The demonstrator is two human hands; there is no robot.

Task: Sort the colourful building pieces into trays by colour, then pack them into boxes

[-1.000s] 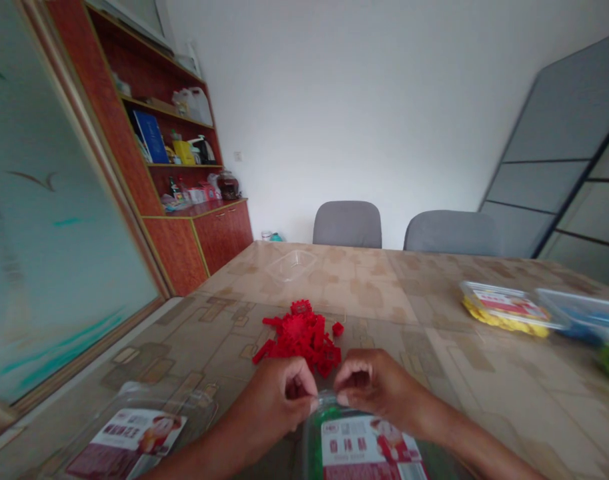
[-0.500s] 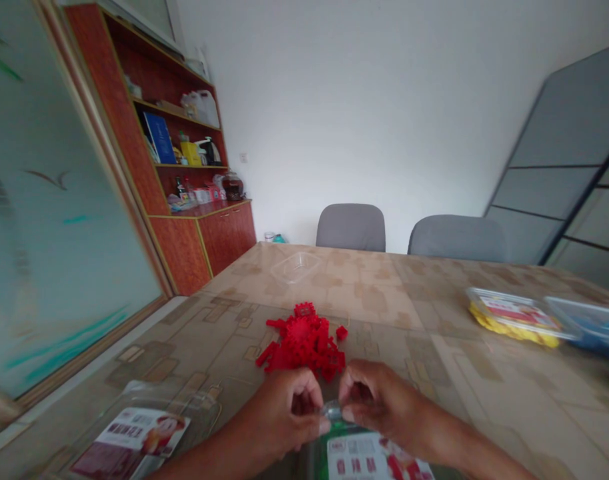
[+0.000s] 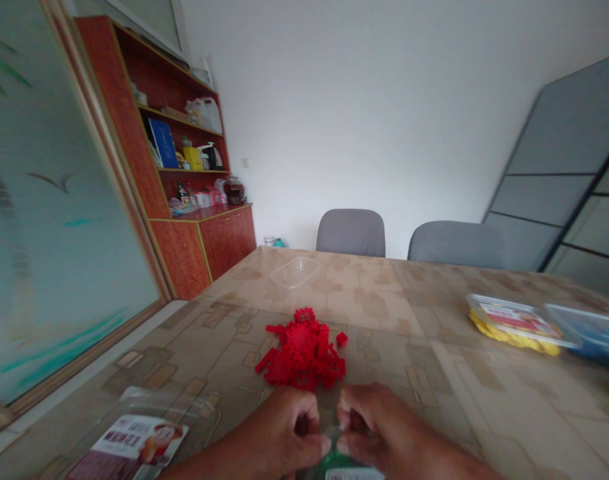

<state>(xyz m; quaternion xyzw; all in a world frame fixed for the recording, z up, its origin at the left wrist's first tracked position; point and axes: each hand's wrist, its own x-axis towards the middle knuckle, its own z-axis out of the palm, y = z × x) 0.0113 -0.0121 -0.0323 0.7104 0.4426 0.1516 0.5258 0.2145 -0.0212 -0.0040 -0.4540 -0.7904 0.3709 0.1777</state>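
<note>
Both my hands meet at the far edge of a clear plastic box (image 3: 340, 460) with green contents and a white label, low in the view. My left hand (image 3: 289, 427) is closed, thumb and fingers pinching the box's edge. Facing it, my right hand (image 3: 371, 423) pinches the same edge a short way to the right. Most of the box lies below the picture. Just beyond my hands is a pile of red plastic building pieces (image 3: 301, 350), loose on the table.
A clear lid with a label (image 3: 134, 440) lies at the near left of the patterned table (image 3: 384, 347). A clear tray (image 3: 297, 272) stands farther back. To the right are a box of yellow pieces (image 3: 514, 327) and a box of blue ones (image 3: 594, 340). Grey chairs (image 3: 351, 233) line the far side.
The view has tilted up slightly, so things sit lower in the picture and less of the green box shows. My hands still pinch its edge; the red pile has stayed put.
</note>
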